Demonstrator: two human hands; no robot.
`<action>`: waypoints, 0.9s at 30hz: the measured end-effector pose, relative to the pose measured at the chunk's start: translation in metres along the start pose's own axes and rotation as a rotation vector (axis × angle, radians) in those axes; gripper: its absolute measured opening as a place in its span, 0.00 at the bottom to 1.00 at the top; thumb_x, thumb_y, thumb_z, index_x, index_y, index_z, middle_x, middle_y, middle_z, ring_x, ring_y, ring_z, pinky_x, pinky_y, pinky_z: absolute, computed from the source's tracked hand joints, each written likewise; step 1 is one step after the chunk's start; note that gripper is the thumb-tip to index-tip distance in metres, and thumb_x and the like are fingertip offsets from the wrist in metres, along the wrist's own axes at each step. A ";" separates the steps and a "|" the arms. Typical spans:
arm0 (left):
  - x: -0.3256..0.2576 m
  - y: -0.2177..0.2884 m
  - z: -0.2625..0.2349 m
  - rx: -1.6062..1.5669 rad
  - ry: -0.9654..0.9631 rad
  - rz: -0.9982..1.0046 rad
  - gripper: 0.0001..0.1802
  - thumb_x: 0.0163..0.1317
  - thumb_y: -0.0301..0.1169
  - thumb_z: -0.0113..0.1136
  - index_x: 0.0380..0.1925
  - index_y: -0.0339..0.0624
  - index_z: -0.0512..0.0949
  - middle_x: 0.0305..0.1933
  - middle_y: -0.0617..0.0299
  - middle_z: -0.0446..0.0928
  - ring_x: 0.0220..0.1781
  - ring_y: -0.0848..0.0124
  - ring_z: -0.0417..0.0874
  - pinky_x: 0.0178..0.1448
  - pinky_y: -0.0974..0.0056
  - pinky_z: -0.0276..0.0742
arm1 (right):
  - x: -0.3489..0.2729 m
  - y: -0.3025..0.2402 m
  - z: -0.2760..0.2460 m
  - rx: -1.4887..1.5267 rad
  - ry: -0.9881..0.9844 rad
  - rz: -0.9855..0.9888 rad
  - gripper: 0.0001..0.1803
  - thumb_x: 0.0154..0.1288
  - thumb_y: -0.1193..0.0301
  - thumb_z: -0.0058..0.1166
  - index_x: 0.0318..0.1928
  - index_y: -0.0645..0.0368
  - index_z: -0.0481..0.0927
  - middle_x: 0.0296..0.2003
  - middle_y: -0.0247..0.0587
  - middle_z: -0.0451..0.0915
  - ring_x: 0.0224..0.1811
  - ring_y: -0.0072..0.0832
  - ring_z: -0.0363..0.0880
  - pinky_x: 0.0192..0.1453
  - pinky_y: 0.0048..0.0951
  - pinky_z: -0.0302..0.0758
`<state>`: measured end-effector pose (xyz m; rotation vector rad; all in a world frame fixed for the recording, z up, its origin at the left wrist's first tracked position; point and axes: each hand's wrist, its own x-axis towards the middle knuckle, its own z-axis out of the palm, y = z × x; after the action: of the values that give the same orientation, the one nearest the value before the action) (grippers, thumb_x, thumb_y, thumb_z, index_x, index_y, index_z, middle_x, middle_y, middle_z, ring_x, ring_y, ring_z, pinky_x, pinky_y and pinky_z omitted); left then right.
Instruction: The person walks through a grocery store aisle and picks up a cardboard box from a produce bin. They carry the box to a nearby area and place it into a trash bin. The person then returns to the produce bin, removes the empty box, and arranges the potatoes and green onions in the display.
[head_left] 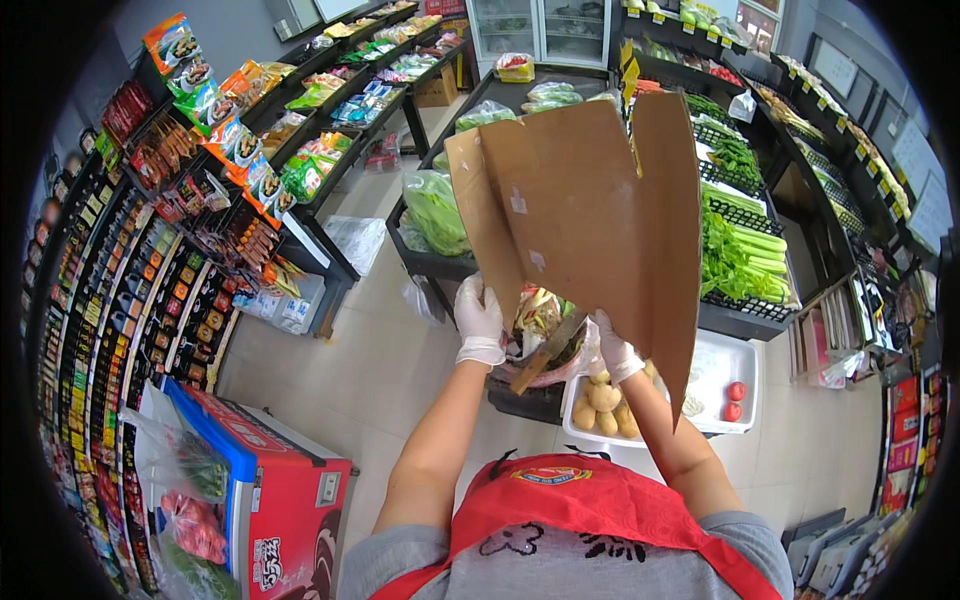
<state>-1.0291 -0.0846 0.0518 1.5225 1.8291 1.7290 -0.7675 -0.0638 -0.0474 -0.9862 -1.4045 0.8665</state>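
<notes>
The left hand (480, 315), in a thin white glove, grasps the lower left corner of a folded brown cardboard sheet (570, 200); the right hand (617, 350), also gloved, grips the sheet's near edge further right. The cardboard is held up in front of the person, its side panels bent along creases. Partly hidden under its near edge are mixed scraps (538, 312) with a long, flat brown piece (548, 356) across them. On the person's side of the cardboard lie potatoes (603, 398) and, further right, two tomatoes (734, 401) on a white tray (708, 375). Just left of the cardboard sits a bagged leafy vegetable (436, 212); to its right, celery (742, 262). Beyond it stands a glass-door fridge (540, 35).
</notes>
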 end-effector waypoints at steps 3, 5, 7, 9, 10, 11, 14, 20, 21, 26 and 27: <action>0.024 -0.005 -0.021 -0.267 0.053 -0.068 0.10 0.63 0.19 0.56 0.44 0.34 0.77 0.39 0.54 0.83 0.44 0.66 0.84 0.53 0.61 0.79 | 0.016 -0.052 0.001 0.107 0.120 0.104 0.13 0.72 0.69 0.58 0.51 0.65 0.82 0.45 0.33 0.83 0.46 0.25 0.78 0.51 0.31 0.78; 0.040 0.012 -0.030 -0.302 0.051 -0.117 0.11 0.64 0.20 0.57 0.47 0.34 0.76 0.43 0.58 0.82 0.44 0.71 0.83 0.53 0.65 0.78 | 0.029 -0.059 -0.034 0.151 0.074 0.255 0.14 0.72 0.70 0.57 0.54 0.61 0.79 0.49 0.34 0.81 0.49 0.27 0.80 0.53 0.34 0.81; 0.056 0.003 -0.054 -0.418 -0.052 -0.169 0.12 0.65 0.19 0.56 0.48 0.34 0.75 0.44 0.59 0.82 0.45 0.72 0.82 0.53 0.65 0.78 | 0.030 -0.089 -0.050 0.397 0.023 0.359 0.18 0.74 0.66 0.55 0.60 0.59 0.75 0.54 0.37 0.79 0.52 0.32 0.81 0.57 0.39 0.82; 0.070 -0.005 -0.078 -0.546 -0.122 -0.225 0.12 0.66 0.19 0.55 0.50 0.34 0.75 0.45 0.60 0.81 0.46 0.72 0.81 0.54 0.66 0.77 | 0.031 -0.112 -0.063 0.485 -0.004 0.396 0.20 0.74 0.67 0.56 0.61 0.59 0.73 0.55 0.39 0.79 0.54 0.33 0.81 0.58 0.40 0.82; 0.075 -0.007 -0.088 -0.592 -0.150 -0.271 0.13 0.66 0.18 0.54 0.50 0.34 0.75 0.45 0.61 0.80 0.46 0.72 0.81 0.56 0.66 0.77 | 0.029 -0.120 -0.069 0.530 -0.013 0.419 0.20 0.73 0.67 0.56 0.62 0.59 0.73 0.56 0.40 0.79 0.54 0.33 0.81 0.58 0.40 0.82; 0.079 -0.009 -0.098 -0.647 -0.171 -0.324 0.14 0.66 0.18 0.54 0.51 0.35 0.75 0.48 0.59 0.81 0.48 0.72 0.81 0.57 0.66 0.76 | 0.027 -0.126 -0.072 0.576 -0.020 0.437 0.21 0.73 0.67 0.56 0.62 0.59 0.72 0.56 0.41 0.79 0.55 0.33 0.81 0.58 0.41 0.82; 0.086 -0.001 -0.116 -0.710 -0.362 -0.399 0.18 0.68 0.26 0.54 0.56 0.33 0.74 0.52 0.57 0.80 0.52 0.69 0.83 0.57 0.65 0.79 | 0.014 -0.133 -0.091 0.665 -0.019 0.484 0.24 0.72 0.65 0.56 0.63 0.61 0.71 0.56 0.45 0.80 0.55 0.36 0.83 0.58 0.40 0.83; 0.075 -0.008 -0.131 -0.847 -0.668 -0.671 0.25 0.70 0.36 0.56 0.63 0.35 0.71 0.59 0.53 0.79 0.56 0.63 0.83 0.60 0.57 0.80 | -0.028 -0.148 -0.107 0.794 0.015 0.579 0.24 0.72 0.64 0.56 0.62 0.63 0.71 0.51 0.46 0.83 0.50 0.36 0.85 0.48 0.35 0.86; 0.071 -0.008 -0.130 -0.859 -0.674 -0.714 0.25 0.70 0.36 0.56 0.63 0.35 0.71 0.59 0.53 0.79 0.57 0.63 0.83 0.60 0.57 0.80 | -0.036 -0.152 -0.113 0.812 0.004 0.562 0.24 0.72 0.64 0.57 0.63 0.63 0.71 0.51 0.46 0.83 0.50 0.36 0.85 0.48 0.35 0.86; 0.052 -0.010 -0.121 -0.862 -0.760 -0.666 0.26 0.68 0.34 0.58 0.64 0.36 0.70 0.59 0.52 0.79 0.57 0.60 0.83 0.60 0.55 0.81 | -0.082 -0.172 -0.151 0.638 0.163 0.467 0.27 0.71 0.65 0.58 0.65 0.62 0.69 0.56 0.45 0.80 0.55 0.39 0.83 0.55 0.40 0.84; 0.047 0.004 -0.120 -0.874 -0.773 -0.654 0.27 0.67 0.34 0.58 0.64 0.36 0.70 0.59 0.52 0.79 0.57 0.59 0.83 0.60 0.55 0.81 | -0.094 -0.179 -0.164 0.621 0.193 0.460 0.27 0.71 0.65 0.58 0.65 0.62 0.69 0.57 0.45 0.80 0.56 0.39 0.82 0.56 0.42 0.83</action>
<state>-1.1353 -0.1252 0.1132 0.8634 0.8263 1.1075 -0.6196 -0.2236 0.0944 -0.8790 -0.6699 1.3988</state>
